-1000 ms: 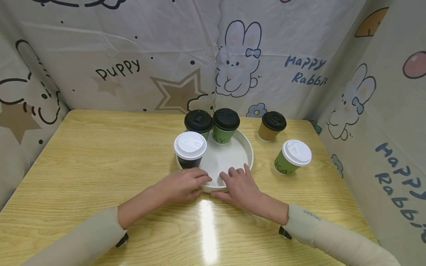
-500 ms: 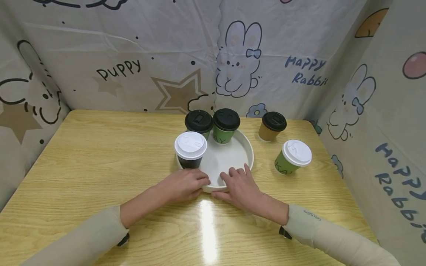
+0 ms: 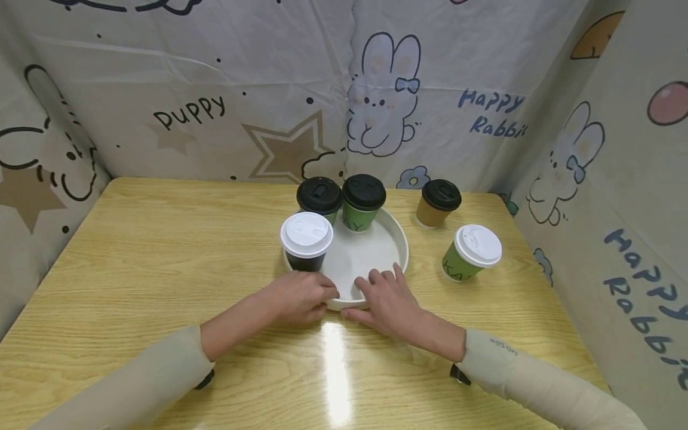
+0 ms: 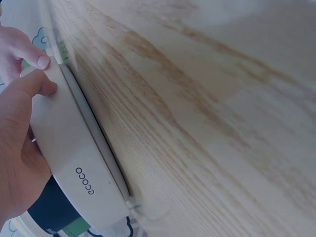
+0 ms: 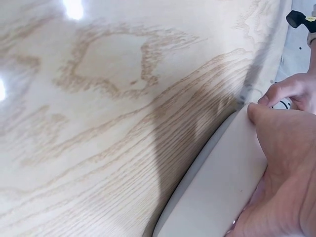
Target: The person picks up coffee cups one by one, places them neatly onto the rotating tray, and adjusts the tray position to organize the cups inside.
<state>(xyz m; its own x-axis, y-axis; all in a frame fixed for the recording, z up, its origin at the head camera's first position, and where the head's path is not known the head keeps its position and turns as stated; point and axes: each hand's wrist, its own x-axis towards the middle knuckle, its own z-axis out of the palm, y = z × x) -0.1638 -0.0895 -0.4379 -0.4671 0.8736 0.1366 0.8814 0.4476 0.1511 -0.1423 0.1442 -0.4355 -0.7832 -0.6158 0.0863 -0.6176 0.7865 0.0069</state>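
A round white tray (image 3: 362,257) lies on the table, and both hands hold its near rim. My left hand (image 3: 303,297) grips the front left, thumb against the outer wall and fingers over the edge. At the front right, my right hand (image 3: 389,301) does the same. The left wrist view shows the tray's outer wall (image 4: 74,143) with "ecoco" lettering and the left thumb pressed on it. Just beyond the left hand stands a black paper cup with a white lid (image 3: 306,236). Two green cups with black lids, one left (image 3: 319,196) and one right (image 3: 361,218), stand at the tray's back.
Right of the tray, a brown cup with a black lid (image 3: 432,214) stands near the back of the table (image 3: 177,239). In front of it is a green cup with a white lid (image 3: 462,266). Printed cloth (image 3: 258,60) hangs behind and along both sides.
My left forearm and sleeve have shifted slightly to the right. The hands stay on the rim, and the tray and cups keep their places.
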